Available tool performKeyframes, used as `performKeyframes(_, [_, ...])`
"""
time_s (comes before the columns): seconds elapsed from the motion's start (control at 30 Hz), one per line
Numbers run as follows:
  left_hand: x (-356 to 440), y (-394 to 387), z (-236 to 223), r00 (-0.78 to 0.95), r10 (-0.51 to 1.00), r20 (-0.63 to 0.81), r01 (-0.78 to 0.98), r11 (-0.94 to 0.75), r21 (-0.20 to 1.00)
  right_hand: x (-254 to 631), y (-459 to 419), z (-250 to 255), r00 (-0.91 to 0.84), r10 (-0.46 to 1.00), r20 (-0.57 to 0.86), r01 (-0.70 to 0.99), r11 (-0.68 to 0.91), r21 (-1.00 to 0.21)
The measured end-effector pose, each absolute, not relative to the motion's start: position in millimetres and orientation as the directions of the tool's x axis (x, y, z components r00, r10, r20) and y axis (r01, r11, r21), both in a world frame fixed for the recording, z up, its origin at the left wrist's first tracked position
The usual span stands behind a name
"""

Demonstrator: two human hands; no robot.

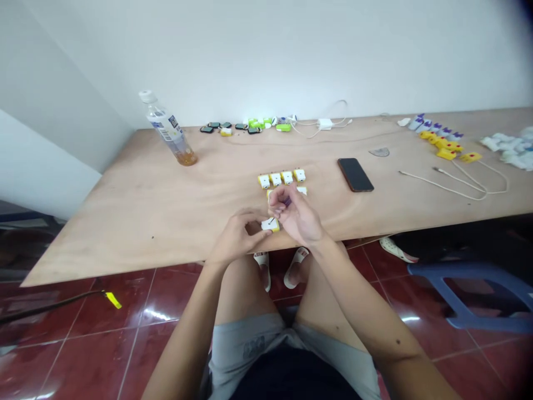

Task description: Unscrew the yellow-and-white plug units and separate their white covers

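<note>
My left hand [238, 236] pinches a small white and yellow block [270, 224] at the near edge of the wooden table [166, 194]. My right hand [293, 214] is closed round a thin screwdriver with a purple handle [287, 202], its tip down on the block. Just beyond my hands stands a row of several similar white and yellow blocks [281, 178], with more partly hidden behind my right hand.
A black phone [355, 174] lies right of the blocks. A plastic bottle [169, 129] leans at the back left. Small green, black and yellow parts [250, 125], a charger with cables [325, 123], and yellow and purple pieces [441, 140] line the far edge. A blue stool [470, 289] stands at right.
</note>
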State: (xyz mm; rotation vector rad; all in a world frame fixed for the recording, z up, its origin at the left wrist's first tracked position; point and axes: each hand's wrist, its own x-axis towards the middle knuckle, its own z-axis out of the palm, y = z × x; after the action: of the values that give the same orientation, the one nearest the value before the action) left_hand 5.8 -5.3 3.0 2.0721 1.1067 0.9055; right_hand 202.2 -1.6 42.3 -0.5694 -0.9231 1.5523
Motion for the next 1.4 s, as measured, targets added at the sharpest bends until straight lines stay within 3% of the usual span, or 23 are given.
performKeyframes(0.27, [5,-5,0,0.426,0.856,0.294,0.426,-0.477,0.769,201,-1,38,-0.230,0.966,0.118,-0.639,-0.058,-0.767])
performKeyframes(0.97, [7,-7,5,0.416,0.863,0.285,0.419,-0.461,0.782,196,-4,33,-0.179,0.972,0.151,-0.611,0.011,-0.792])
performKeyframes(1.23, [8,-8,7,0.411,0.873,0.261,0.468,-0.448,0.762,199,-3,27,-0.258,0.925,0.280,-0.455,0.139,-0.879])
performKeyframes(1.4, [9,-8,7,0.416,0.859,0.298,0.423,-0.473,0.772,195,-4,26,-0.199,0.952,0.232,-0.449,0.122,-0.885])
